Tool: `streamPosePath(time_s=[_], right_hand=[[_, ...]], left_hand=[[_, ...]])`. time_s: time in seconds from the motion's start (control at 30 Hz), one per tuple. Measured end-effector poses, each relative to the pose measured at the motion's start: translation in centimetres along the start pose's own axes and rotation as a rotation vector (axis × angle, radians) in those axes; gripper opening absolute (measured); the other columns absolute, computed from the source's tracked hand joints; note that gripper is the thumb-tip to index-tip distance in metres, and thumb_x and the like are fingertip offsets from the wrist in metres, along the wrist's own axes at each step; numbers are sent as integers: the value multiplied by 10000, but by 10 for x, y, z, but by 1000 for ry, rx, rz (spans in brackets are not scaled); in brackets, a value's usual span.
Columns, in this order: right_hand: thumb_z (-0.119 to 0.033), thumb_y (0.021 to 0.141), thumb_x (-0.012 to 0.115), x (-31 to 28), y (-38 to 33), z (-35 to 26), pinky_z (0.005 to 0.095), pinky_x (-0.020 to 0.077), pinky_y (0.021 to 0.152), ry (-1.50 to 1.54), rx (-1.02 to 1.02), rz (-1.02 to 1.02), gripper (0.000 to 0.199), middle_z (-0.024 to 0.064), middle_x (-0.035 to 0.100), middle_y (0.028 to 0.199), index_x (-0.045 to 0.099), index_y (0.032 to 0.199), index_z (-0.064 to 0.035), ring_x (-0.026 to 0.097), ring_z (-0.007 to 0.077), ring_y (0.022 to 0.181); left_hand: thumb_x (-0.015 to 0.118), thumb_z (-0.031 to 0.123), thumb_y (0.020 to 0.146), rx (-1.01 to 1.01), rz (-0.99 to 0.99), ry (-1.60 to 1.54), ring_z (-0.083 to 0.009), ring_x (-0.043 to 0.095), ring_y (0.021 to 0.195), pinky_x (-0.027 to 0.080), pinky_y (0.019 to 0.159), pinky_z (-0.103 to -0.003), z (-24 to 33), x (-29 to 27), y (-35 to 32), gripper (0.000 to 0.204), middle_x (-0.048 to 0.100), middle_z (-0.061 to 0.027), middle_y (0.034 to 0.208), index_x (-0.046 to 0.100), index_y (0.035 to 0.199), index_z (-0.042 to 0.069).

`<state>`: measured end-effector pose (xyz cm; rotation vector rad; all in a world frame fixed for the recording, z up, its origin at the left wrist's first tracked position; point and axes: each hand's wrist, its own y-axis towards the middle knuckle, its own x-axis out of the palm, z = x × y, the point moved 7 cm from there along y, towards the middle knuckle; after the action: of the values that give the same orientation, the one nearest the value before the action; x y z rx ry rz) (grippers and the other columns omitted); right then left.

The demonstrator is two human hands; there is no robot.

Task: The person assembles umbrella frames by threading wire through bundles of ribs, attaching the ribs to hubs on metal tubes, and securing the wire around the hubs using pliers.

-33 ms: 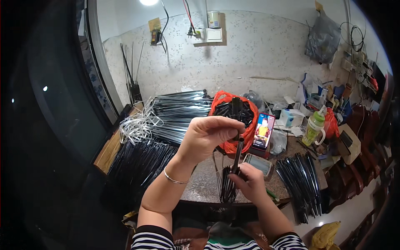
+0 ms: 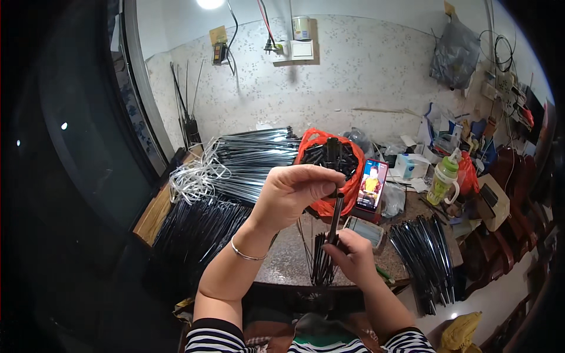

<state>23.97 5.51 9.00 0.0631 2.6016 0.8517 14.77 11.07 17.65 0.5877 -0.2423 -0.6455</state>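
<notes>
My left hand is raised over the middle of the table, with thumb and fingers pinched together on a slim black cylindrical piece that stands up above the fingertips. Just below it, my right hand is closed around a dark hollow metal tube, held nearly upright. The open top end of the tube is close under my left fingertips; whether the two parts touch, I cannot tell. Thin black ribs, like those of an umbrella frame, hang below the tube beside my right hand.
Behind my hands is a red plastic bag of short black parts. Bundles of silvery rods and black ribs lie left; another black bundle lies right. A lit phone and a green-lidded bottle stand at the right.
</notes>
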Motion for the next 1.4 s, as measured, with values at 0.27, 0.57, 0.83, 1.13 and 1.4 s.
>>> streamPosePath(time_s=[0.27, 0.57, 0.83, 1.13, 1.4], right_hand=[[-54, 645, 594, 3, -12, -15, 203, 330, 440, -36, -68, 37, 153, 55, 452, 594, 511, 766, -7, 407, 110, 481], [-48, 657, 599, 11, -21, 16, 169, 283, 395, 53, 84, 165, 226, -15, 463, 572, 435, 812, -36, 348, 13, 445], [-26, 661, 591, 29, -12, 28, 156, 274, 401, 230, 133, 98, 219, -54, 434, 547, 439, 818, -28, 353, 11, 452], [-60, 652, 615, 35, 3, 41, 146, 323, 402, 426, 287, 24, 237, -39, 459, 590, 448, 819, -43, 412, 8, 486], [-46, 608, 640, 38, 5, 53, 140, 309, 443, 538, 324, -157, 256, -54, 407, 617, 436, 763, -39, 368, -10, 525]], left_hand=[[500, -57, 685, 189, 53, 252, -121, 542, 675, 448, 624, -204, 24, 12, -16, 133, 567, -85, 768, 564, 796, -22], [582, 55, 610, 385, -361, 865, -230, 550, 675, 444, 610, -266, 26, 26, -44, 218, 549, -116, 799, 573, 827, 73], [598, 387, 623, 391, 33, 546, -220, 354, 1040, 334, 812, -348, 40, -35, -40, 611, 330, -124, 1143, 369, 1064, 31], [693, 172, 546, 144, 61, 170, -133, 457, 824, 394, 664, -245, -78, -36, -78, 845, 466, -76, 898, 163, 1192, 45], [556, -114, 607, 222, 1, -112, -158, 476, 832, 401, 698, -264, -82, -23, -73, 445, 459, -103, 932, 376, 990, 28]])
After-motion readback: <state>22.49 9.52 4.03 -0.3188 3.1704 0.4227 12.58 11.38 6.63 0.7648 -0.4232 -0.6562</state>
